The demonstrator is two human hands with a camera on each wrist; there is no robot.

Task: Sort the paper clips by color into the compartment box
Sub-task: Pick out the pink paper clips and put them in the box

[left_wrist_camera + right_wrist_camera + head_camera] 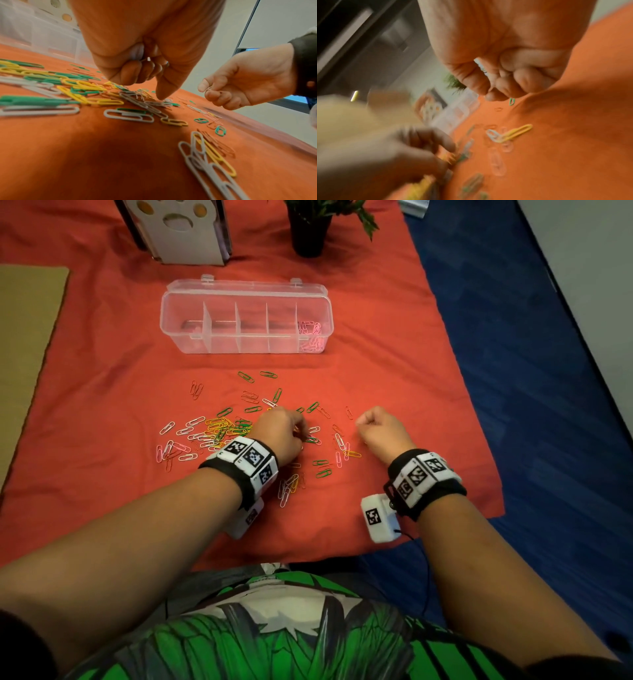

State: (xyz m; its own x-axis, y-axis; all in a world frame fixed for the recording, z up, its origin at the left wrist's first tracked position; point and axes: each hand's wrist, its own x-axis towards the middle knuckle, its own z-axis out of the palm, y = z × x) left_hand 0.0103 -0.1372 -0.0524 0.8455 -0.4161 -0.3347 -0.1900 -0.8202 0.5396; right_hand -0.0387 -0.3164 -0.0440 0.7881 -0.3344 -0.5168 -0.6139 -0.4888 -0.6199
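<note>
Head view: red cloth point(102, 344) over blue floor point(531, 371); both grips clenched, contents unclear.

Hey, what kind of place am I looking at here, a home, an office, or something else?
Probably an office or lab desk set up for recording: a red cloth spread over a blue surface, a clear plastic compartment box, scattered coloured paper clips, and a black-potted green plant.
</note>
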